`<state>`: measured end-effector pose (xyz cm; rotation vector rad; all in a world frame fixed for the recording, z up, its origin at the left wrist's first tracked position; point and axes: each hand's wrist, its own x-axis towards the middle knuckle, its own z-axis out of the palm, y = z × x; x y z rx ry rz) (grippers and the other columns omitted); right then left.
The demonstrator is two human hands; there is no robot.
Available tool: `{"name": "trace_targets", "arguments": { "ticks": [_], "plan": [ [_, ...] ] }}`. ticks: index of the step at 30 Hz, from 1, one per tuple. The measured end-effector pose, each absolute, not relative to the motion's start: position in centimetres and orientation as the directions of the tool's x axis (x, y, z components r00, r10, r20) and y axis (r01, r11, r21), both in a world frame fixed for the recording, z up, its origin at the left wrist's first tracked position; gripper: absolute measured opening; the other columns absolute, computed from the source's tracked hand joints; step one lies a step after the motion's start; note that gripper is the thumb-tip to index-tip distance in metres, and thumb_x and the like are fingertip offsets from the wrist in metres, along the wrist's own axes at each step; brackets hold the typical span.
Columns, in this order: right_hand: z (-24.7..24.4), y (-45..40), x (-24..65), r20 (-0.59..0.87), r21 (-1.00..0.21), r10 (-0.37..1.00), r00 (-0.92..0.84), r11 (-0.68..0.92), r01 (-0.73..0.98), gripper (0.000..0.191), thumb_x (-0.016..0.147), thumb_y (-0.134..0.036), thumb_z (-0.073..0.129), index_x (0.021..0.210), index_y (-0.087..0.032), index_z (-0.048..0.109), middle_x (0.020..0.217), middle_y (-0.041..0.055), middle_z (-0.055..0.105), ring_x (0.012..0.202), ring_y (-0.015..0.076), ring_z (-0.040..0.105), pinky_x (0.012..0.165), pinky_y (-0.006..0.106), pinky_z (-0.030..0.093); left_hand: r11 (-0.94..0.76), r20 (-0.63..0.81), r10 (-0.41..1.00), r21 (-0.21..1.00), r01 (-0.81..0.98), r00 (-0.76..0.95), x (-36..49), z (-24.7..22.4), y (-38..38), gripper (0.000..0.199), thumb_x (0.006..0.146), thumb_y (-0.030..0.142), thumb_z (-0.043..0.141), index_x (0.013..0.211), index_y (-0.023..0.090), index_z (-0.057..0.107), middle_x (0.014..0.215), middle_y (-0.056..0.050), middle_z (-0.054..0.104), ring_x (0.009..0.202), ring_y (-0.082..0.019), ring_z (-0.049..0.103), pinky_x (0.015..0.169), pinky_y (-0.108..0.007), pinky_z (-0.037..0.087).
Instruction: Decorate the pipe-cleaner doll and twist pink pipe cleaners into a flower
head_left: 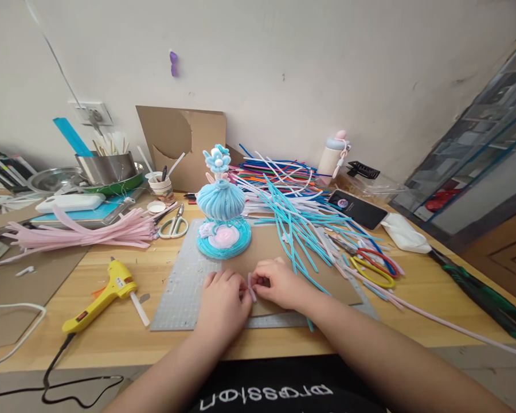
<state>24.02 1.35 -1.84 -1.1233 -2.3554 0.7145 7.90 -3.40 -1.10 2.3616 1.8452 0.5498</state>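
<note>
A short pale pink pipe cleaner piece [251,287] stands between my two hands, over a brown cardboard sheet. My left hand [227,295] has its fingers curled, thumb and forefinger pinching near the lower part of the piece. From the other side, my right hand [278,281] pinches the same piece with thumb and forefinger. Just beyond my hands stands a fluffy blue ornament [221,201] with a ribbed dome and a flower on top. Its round blue base [204,246] has a pink centre.
To the left lie a yellow glue gun [107,295], scissors [174,223] and a bundle of pink pipe cleaners [81,229]. Blue pipe cleaners [290,223] spread over the cardboard [339,287] at right, near yellow-handled pliers [372,274]. A phone [356,209] and a bottle [330,158] stand behind.
</note>
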Motion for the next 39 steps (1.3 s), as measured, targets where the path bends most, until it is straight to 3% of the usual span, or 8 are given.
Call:
{"name": "trace_targets", "arguments": {
  "ticks": [12,24,30,39],
  "plan": [
    [-1.48,1.22,24.11,0.129,-0.627,0.802,-0.583,0.522,0.579,0.009,0.074,-0.011,0.062,0.071,-0.019,0.067,0.067,-0.0025,0.057,0.07,0.0127,0.051,0.07,0.026,0.027,-0.273,0.156,0.96,0.339,0.9,0.233,7.55,-0.33,-2.77,0.014,0.076,0.02,0.054,0.066,0.021,0.064,0.077,-0.002,0.067,0.079,-0.02,0.057,0.079,-0.036,0.032],
    [-1.74,1.21,24.02,0.138,-0.622,0.813,-0.565,0.515,0.589,0.01,0.073,-0.01,0.064,0.071,-0.019,0.067,0.067,-0.0035,0.057,0.071,0.0124,0.052,0.071,0.027,0.026,-0.283,0.182,0.956,0.372,0.884,0.23,7.53,-0.62,-2.74,0.014,0.076,0.02,0.056,0.064,0.021,0.064,0.074,-0.001,0.064,0.078,-0.019,0.055,0.08,-0.035,0.033],
    [-1.65,1.16,24.0,0.133,-0.632,0.816,-0.563,0.507,0.586,0.01,0.073,-0.01,0.064,0.071,-0.019,0.068,0.066,-0.0034,0.057,0.07,0.0122,0.052,0.07,0.026,0.028,-0.304,0.216,0.947,0.365,0.88,0.237,7.4,-0.72,-3.25,0.016,0.079,0.019,0.054,0.068,0.022,0.066,0.084,-0.004,0.062,0.086,-0.021,0.053,0.079,-0.036,0.034],
    [-1.67,1.19,23.93,0.126,-0.639,0.82,-0.558,0.498,0.587,0.01,0.072,-0.01,0.063,0.071,-0.019,0.067,0.067,-0.0029,0.058,0.07,0.0128,0.052,0.07,0.026,0.028,-0.299,0.19,0.952,0.403,0.865,0.24,7.48,-0.88,-3.33,0.017,0.08,0.019,0.053,0.069,0.021,0.065,0.079,-0.003,0.065,0.083,-0.021,0.055,0.078,-0.035,0.035]
  ]
}}
